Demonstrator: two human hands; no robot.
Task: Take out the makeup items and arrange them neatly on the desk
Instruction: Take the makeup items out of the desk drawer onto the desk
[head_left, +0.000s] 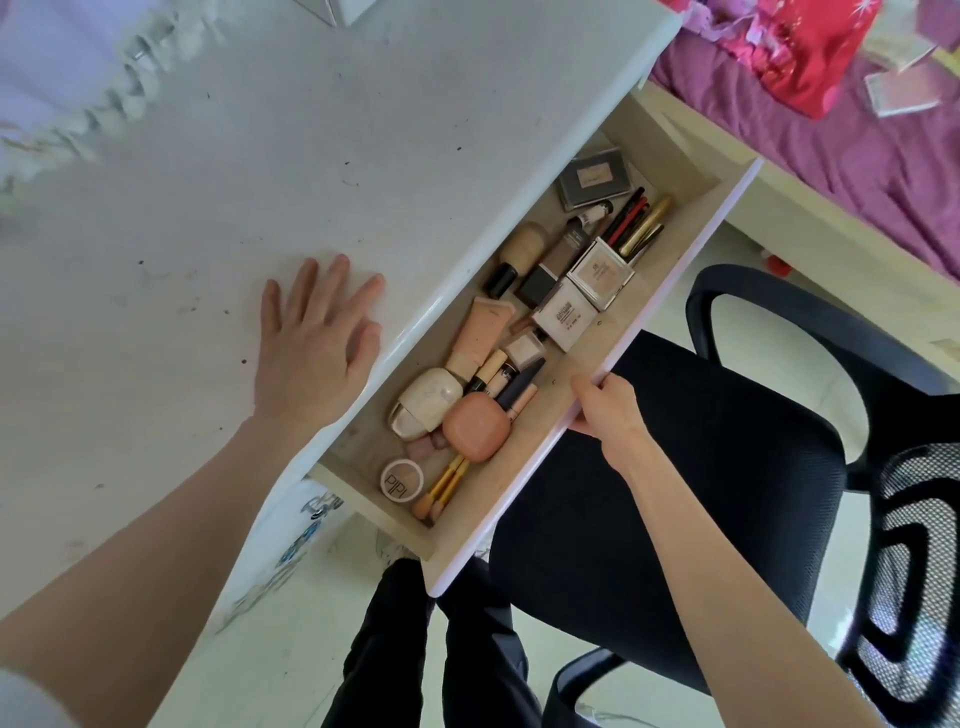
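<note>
The white desk (260, 182) has its drawer (670, 270) pulled out. Inside lie several makeup items: a peach compact (476, 426), a cream bottle (428, 400), a peach tube (480, 338), a round PIPI pot (401, 480), yellow brushes (447, 486), white square cases (600, 273), a dark palette (596, 176), and pencils with a gold tube (639, 223). My left hand (317, 338) lies flat on the desk top beside the drawer, fingers spread. My right hand (605, 410) grips the drawer's white front edge, thumb inside.
A black office chair (727, 467) stands right below the open drawer. A bed with purple cover (857, 156) and red fabric lies beyond, at the top right. White lace cloth (78, 104) covers the desk's far left. My dark-trousered legs (415, 649) are under the drawer.
</note>
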